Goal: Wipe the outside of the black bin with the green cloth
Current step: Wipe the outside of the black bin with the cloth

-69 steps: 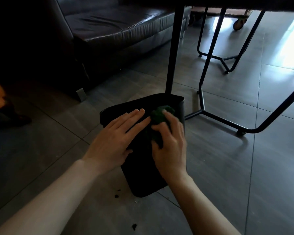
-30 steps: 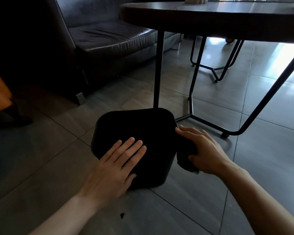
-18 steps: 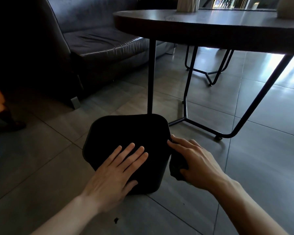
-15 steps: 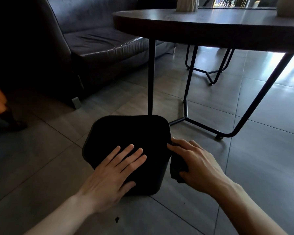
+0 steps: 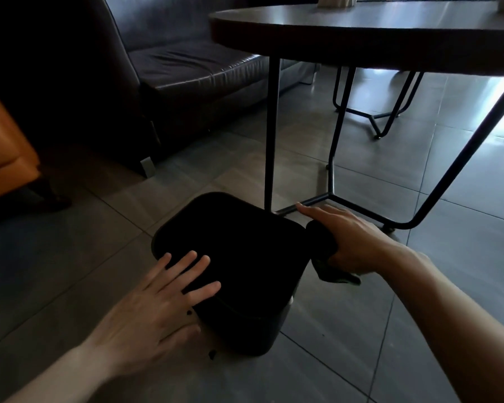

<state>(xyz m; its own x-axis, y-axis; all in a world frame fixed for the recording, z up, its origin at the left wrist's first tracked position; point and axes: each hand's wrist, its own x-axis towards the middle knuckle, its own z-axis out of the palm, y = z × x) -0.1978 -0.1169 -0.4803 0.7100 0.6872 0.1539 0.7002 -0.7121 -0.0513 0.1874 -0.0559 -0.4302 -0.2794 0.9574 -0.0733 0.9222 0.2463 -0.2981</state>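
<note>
From the head camera, a black plastic bin with rounded corners (image 5: 233, 274) is standing on a floor of large grey tiles (image 5: 463, 301), just in front of a dark round table on thin black metal legs (image 5: 376, 33). The left hand (image 5: 152, 309) is lying flat on the bin's top, fingers spread. The right hand (image 5: 349, 242) is pressing a dark green cloth (image 5: 325, 257) against the bin's right side, fingers curled around it. A dark leather sofa (image 5: 192, 68) is sitting behind, an orange seat (image 5: 3, 152) at the left edge. Small dark crumbs (image 5: 212, 354) are lying beside the bin's base.
</note>
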